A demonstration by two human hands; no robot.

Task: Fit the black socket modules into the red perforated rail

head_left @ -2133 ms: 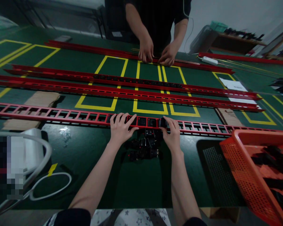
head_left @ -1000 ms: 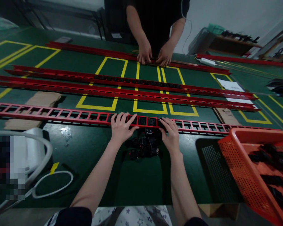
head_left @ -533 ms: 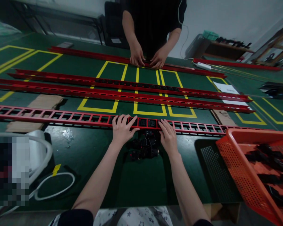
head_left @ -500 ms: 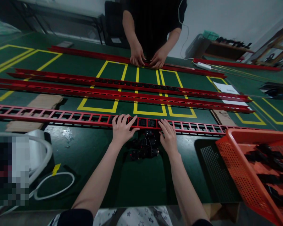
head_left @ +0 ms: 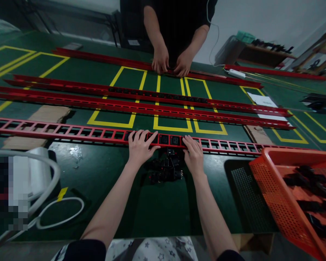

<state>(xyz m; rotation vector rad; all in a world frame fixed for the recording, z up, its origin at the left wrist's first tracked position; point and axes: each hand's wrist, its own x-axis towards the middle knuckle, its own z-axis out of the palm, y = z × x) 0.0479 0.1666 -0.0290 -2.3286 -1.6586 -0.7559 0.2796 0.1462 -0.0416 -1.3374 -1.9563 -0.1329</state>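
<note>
A long red slotted rail (head_left: 103, 135) lies across the table in front of me, with black socket modules (head_left: 165, 139) set in some of its openings. My left hand (head_left: 141, 146) holds the rail left of the visible sockets, fingers over the top and thumb at the near edge. On the other side of those sockets, my right hand (head_left: 193, 152) grips the rail with its fingers over it and thumb at the near side. Some of the openings are hidden under my fingers. Between my wrists, a pile of loose black socket modules (head_left: 168, 166) rests on the green tabletop.
An orange basket (head_left: 268, 170) with black parts stands at the right. More red rails (head_left: 141, 108) lie beyond mine. Cardboard pieces (head_left: 47, 115) sit under the rail. A white cable (head_left: 83, 206) loops at the left. Across the table, a person's hands (head_left: 174, 63) work at another rail.
My hands keep their hold on the rail with almost no movement. The view has shifted slightly. The hands of the person opposite have moved a little on their rail.
</note>
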